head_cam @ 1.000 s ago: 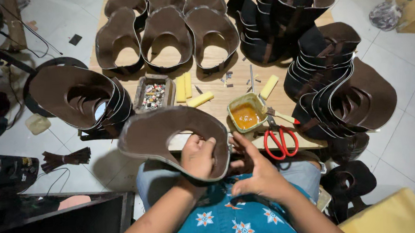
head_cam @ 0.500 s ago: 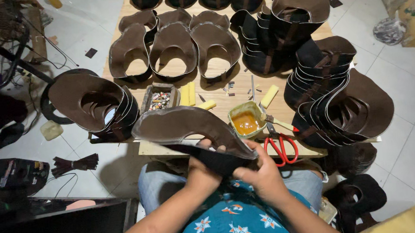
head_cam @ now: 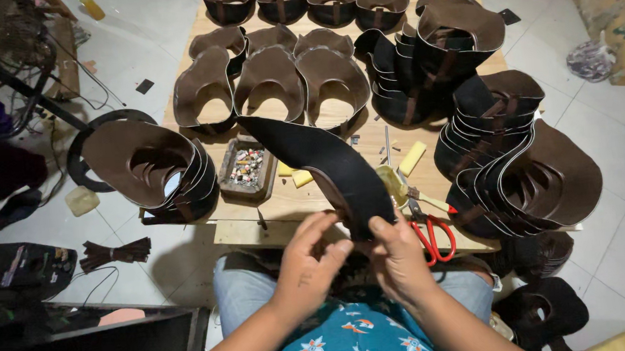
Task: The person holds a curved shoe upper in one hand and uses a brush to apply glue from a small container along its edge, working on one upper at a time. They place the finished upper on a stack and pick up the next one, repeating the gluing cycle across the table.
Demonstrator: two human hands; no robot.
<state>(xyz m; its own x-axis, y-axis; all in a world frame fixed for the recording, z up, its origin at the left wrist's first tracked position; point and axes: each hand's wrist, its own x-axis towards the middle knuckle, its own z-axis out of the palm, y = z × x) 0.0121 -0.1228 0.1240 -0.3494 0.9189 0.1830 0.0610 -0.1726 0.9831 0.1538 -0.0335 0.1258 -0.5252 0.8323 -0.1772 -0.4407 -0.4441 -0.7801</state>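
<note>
while tilted, brim point(head_cam: 326, 160) rests between hands point(head_cam: 310, 259).

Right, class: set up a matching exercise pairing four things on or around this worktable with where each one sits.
Things:
1. red-handled scissors
2. small tray of bits
3. dark hat brim
4. yellow sponge block

Places:
A. held up in both hands
B. table's near edge, right of the hands
C. beside the brown stack at the table's left
D. mid-table, right of the held piece

Pairs: 1-B, 2-C, 3-A, 4-D
</note>
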